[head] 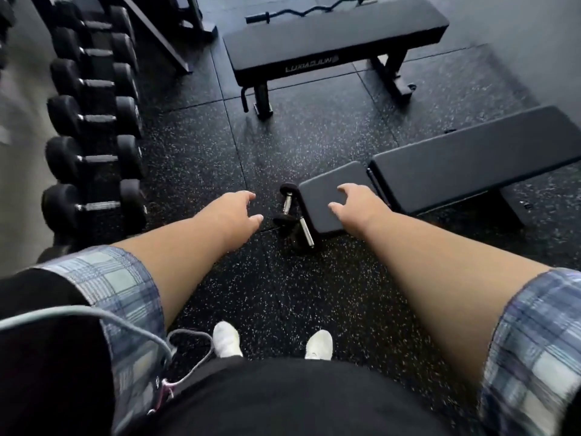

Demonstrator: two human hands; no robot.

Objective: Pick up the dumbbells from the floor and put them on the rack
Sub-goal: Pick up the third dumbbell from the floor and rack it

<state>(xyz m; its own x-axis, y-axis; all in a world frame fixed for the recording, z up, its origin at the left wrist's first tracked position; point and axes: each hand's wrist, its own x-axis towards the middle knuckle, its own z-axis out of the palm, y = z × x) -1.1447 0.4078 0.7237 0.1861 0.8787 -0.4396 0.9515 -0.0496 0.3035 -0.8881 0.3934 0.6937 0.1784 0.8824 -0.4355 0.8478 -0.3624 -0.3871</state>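
Observation:
Two small black dumbbells with chrome handles lie on the speckled rubber floor at the front end of a low bench: one (286,204) farther away, one (303,232) nearer and partly hidden under the bench's seat pad. My left hand (237,212) hovers just left of them, fingers apart, holding nothing. Over the seat pad, to the right of the dumbbells, my right hand (353,207) is also spread and holds nothing. The dumbbell rack (103,171) runs along the left wall, filled with several black dumbbells.
An adjustable bench (465,165) lies to the right, its seat pad (320,196) over the dumbbells. A flat bench (330,39) stands farther ahead with a curl bar (301,11) behind it. My white shoes (226,339) are on the floor below.

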